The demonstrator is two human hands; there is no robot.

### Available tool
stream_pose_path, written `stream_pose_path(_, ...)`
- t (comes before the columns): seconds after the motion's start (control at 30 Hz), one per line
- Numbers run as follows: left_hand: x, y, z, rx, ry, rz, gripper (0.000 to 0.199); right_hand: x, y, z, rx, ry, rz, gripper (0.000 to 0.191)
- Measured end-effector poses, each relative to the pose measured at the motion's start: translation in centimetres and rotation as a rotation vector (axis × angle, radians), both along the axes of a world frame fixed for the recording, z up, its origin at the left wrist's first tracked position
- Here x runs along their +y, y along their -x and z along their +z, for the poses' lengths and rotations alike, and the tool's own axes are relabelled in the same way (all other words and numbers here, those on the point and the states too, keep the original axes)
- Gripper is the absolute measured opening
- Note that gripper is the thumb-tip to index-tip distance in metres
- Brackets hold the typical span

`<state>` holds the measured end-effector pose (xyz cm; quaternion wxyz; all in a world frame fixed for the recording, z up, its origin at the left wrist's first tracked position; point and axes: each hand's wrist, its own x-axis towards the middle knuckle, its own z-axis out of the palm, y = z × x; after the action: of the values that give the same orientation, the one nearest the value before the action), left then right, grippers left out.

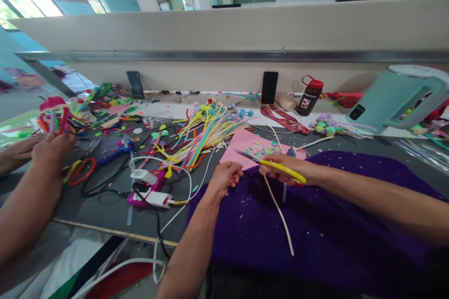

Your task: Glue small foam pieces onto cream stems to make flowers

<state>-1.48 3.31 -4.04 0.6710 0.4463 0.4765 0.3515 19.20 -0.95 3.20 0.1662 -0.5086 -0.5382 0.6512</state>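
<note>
My right hand (286,168) grips a pair of scissors (284,170) with yellow handles, the blades pointing left over a sheet of pink paper (235,142). A cream fuzzy stem (278,210) hangs from beneath that hand over the purple cloth (245,243). Just left of the scissor tips, my left hand (226,176) is closed in a pinch; anything between its fingertips is too small to make out. Small pastel clippings (263,148) lie scattered on the pink paper. Further left, many coloured pipe cleaners (206,140) lie in a loose bundle.
A magenta power strip (147,189) with white plugs and cables lies left of my left arm. Beyond it are orange-handled scissors (82,171), a blue glue gun (117,152) and a co-worker's hands (52,145). Behind stand a phone (270,88), a dark bottle (309,97) and a teal kettle (396,98).
</note>
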Motion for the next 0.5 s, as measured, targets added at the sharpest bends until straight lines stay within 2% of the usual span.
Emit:
stream_pose_path(0.1, 0.0, 0.1, 0.2, -0.014, -0.027, 0.015, 0.025, -1.6, -1.9, 1.6, -0.036, -0.128, -0.057, 0.032)
stream_pose_path(0.2, 0.1, 0.1, 0.5, -0.034, -0.041, 0.018, 0.028, -3.4, -5.0, 2.1, -0.203, -0.337, -0.157, 0.041)
stream_pose_path(0.27, 0.1, 0.1, 0.8, -0.045, -0.056, 0.042, 0.031, -4.5, -7.9, 1.5, -0.366, -0.483, -0.257, 0.044)
stream_pose_path(0.33, 0.2, 0.1, 1.0, -0.044, -0.054, 0.044, 0.032, -5.6, -11.6, 0.3, -0.577, -0.548, -0.365, 0.05)
stream_pose_path(0.5, 0.2, 0.0, 1.1, -0.017, -0.042, -0.003, 0.032, -9.1, -20.8, -2.7, -1.134, -0.466, -0.483, 0.062)
